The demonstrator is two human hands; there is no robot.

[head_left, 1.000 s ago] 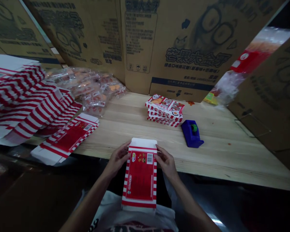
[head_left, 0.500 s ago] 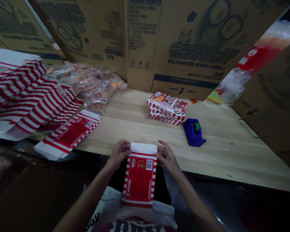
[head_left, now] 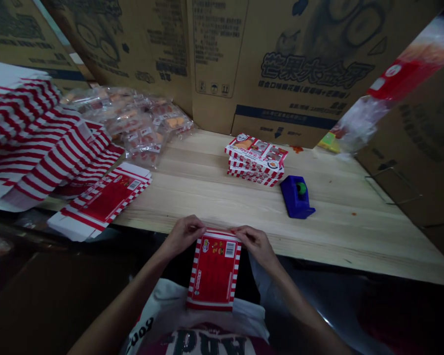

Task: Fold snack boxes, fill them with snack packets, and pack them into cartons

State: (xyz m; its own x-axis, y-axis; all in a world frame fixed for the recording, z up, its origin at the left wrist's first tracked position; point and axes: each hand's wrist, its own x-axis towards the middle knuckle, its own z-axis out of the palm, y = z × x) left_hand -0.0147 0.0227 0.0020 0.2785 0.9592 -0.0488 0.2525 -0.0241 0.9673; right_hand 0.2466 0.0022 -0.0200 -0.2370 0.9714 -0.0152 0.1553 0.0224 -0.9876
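Observation:
A red box (head_left: 215, 271) with white-striped sides and a barcode is held upright against my body, just off the table's front edge. My left hand (head_left: 187, 234) pinches its upper left corner between thumb and fingers. At the upper right corner my right hand (head_left: 254, 242) is closed in the same way. Along the box's top only a narrow white and red strip shows between the hands; the white end flap is out of sight. The box's far side and lower end are hidden.
On the wooden table (head_left: 192, 192) stand a stack of finished-looking boxes (head_left: 257, 160) and a blue tape dispenser (head_left: 296, 197). To the left are flat striped cartons (head_left: 52, 153), one loose carton (head_left: 109, 193) and clear snack packets (head_left: 144, 140). Large cardboard boxes (head_left: 214, 64) wall the back.
The white flap at the box's top has been folded out of sight. Both hands have come closer together over that edge, and their fingers have closed on its corners.

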